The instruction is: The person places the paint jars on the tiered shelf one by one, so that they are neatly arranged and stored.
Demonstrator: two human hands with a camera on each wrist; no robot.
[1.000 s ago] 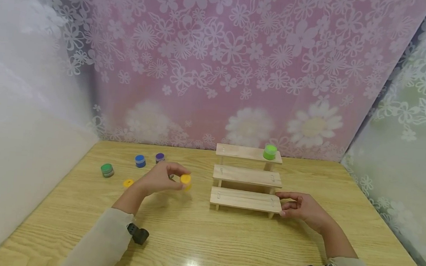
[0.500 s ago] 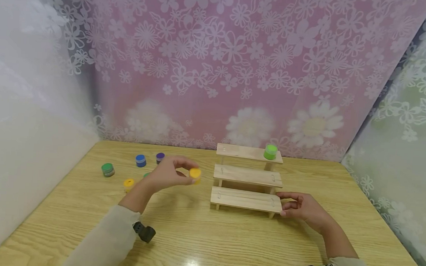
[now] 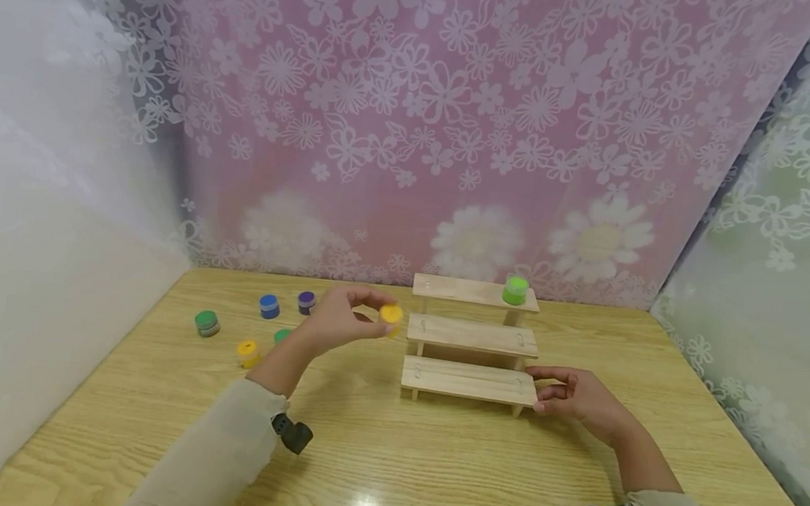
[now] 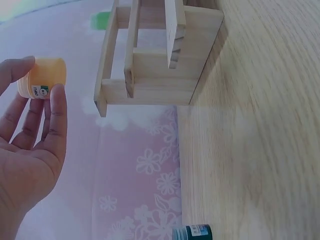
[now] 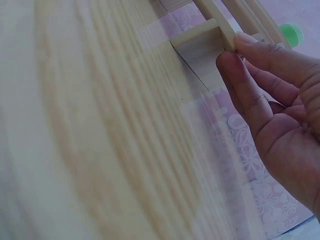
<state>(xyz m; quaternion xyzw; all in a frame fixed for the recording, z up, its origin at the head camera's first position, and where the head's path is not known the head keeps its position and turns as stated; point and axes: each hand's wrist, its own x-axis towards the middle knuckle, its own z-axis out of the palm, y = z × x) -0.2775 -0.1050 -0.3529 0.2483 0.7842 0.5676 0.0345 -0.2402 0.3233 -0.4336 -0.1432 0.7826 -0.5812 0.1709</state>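
Note:
My left hand (image 3: pixel 340 323) pinches a small yellow paint jar (image 3: pixel 391 317) between thumb and fingers, raised above the table just left of a three-step wooden display stand (image 3: pixel 470 379). The left wrist view shows the orange-yellow jar (image 4: pixel 50 75) with a small label on its side. My right hand (image 3: pixel 581 402) grips the right end of the stand's lowest step, its thumb and a finger at the board's corner (image 5: pixel 228 40) in the right wrist view. A light green jar (image 3: pixel 515 290) stands on the right of the top step.
On the table's left are a green jar (image 3: pixel 206 323), a blue jar (image 3: pixel 269 306), a purple jar (image 3: pixel 306 302) and another yellow jar (image 3: pixel 248 354). A second green jar (image 3: pixel 282 336) is partly hidden behind the left forearm. A floral curtain (image 3: pixel 386 126) hangs behind the table.
My left hand has carried the yellow jar rightward and farther back, up to the stand's left side. The right hand has stayed at the stand's lowest step.

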